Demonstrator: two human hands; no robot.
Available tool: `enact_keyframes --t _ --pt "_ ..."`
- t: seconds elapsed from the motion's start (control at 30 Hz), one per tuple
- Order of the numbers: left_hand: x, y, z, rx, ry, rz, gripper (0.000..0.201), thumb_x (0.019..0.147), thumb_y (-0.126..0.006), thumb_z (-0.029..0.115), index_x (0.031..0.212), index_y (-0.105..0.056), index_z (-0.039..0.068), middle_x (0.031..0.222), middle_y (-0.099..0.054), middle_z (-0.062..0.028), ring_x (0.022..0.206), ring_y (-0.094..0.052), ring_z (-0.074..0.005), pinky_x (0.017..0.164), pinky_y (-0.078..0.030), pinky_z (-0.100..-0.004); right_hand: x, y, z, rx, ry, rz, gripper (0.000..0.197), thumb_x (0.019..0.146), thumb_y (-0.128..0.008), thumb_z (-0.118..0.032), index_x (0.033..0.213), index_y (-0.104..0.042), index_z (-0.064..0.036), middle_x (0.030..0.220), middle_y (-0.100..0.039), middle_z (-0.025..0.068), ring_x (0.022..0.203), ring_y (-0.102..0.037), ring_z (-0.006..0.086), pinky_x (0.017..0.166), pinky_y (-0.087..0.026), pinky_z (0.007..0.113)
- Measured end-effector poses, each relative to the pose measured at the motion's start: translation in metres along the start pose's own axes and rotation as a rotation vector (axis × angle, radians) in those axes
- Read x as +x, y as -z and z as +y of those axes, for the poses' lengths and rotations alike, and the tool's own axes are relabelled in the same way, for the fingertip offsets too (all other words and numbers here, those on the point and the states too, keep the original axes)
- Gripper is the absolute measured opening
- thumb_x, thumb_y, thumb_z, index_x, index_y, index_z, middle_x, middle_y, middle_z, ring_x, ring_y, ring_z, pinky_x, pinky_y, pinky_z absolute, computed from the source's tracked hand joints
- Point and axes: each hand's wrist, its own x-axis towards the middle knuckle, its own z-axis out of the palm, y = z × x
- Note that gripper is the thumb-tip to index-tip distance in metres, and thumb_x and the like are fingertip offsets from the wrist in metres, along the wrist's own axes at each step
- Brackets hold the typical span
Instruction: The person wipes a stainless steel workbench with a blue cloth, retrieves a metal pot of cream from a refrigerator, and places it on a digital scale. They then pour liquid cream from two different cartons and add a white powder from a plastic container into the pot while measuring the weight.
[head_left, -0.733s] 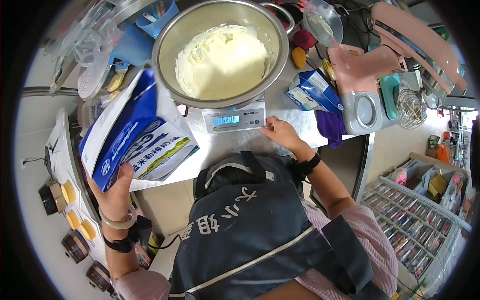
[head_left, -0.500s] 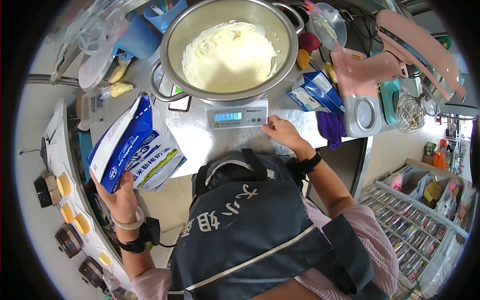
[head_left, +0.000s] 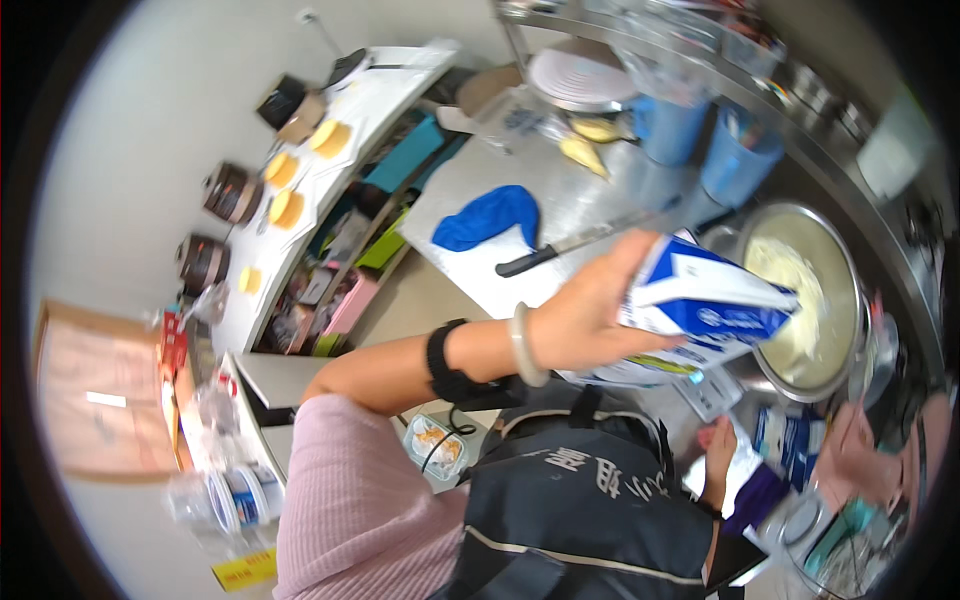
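Observation:
My left hand grips a blue-and-white whipping cream carton from its side. The carton is tipped, its top end over the near side of a large steel bowl. Whipped pale cream lies in the bowl; whether anything flows from the carton cannot be made out. A white kitchen scale shows in part at the bowl's near side, partly hidden by the carton. Close to the scale's near edge is my right hand, small and blurred, so its finger pose is unclear.
On the steel worktop are a knife, a blue cloth-like item, yellow-filled piping bags and blue jugs. Another blue-and-white carton and a pink stand mixer stand right. A white shelf holds yellow round pieces.
The view has swung to the left. My left hand has raised the carton from beside the worktop and tipped it over the bowl. My right hand stays near the scale.

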Motion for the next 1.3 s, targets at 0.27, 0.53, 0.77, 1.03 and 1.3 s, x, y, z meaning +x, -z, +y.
enact_keyframes --t 0.27,0.53,0.77,1.03,1.3 --pt "0.004 -0.015 -0.009 -0.187 -0.047 0.076 0.057 0.068 -0.074 0.014 0.109 -0.037 0.001 0.095 -0.057 -0.0166 0.090 -0.058 -0.0289 0.076 -0.045 -0.0341 0.009 0.012 0.012 0.036 0.023 0.064 0.045 0.094 -0.036 -0.039 0.090 -0.055 0.0012 0.055 -0.057 0.0067 0.040 -0.048 0.0095 0.039 -0.038 0.019" --pt "0.020 -0.012 -0.005 -0.045 -0.137 0.035 0.057 0.071 -0.070 0.018 0.109 -0.032 0.001 0.090 -0.056 -0.0208 0.085 -0.056 -0.0376 0.071 -0.045 -0.0377 0.013 0.014 0.007 0.043 -0.005 0.044 0.039 0.093 -0.041 -0.035 0.082 -0.054 -0.0004 0.054 -0.057 0.0068 0.040 -0.050 0.0091 0.038 -0.038 0.018" --pt "0.031 -0.009 0.004 0.037 -0.035 -0.064 0.064 0.070 -0.073 0.023 0.114 -0.034 -0.002 0.090 -0.057 -0.0191 0.083 -0.060 -0.0302 0.072 -0.047 -0.0337 0.013 0.012 0.011 0.058 -0.022 0.051 0.031 0.090 -0.049 -0.030 0.080 -0.055 -0.0020 0.055 -0.058 0.0058 0.041 -0.050 0.0081 0.039 -0.038 0.018" --pt "0.042 -0.009 0.013 0.050 0.012 -0.109 0.062 0.070 -0.074 0.024 0.110 -0.036 -0.005 0.085 -0.059 -0.0192 0.078 -0.062 -0.0290 0.068 -0.048 -0.0320 0.011 0.010 0.007 0.085 -0.022 0.076 0.031 0.089 -0.051 -0.031 0.080 -0.056 -0.0017 0.055 -0.057 0.0056 0.041 -0.050 0.0082 0.038 -0.037 0.018" --pt "0.047 -0.009 0.017 0.081 -0.037 -0.100 0.061 0.070 -0.074 0.023 0.109 -0.037 -0.005 0.085 -0.060 -0.0193 0.077 -0.062 -0.0290 0.067 -0.049 -0.0319 0.012 0.010 0.011 0.073 0.011 0.081 0.031 0.090 -0.050 -0.031 0.079 -0.056 -0.0014 0.054 -0.057 0.0058 0.040 -0.050 0.0084 0.038 -0.037 0.018"
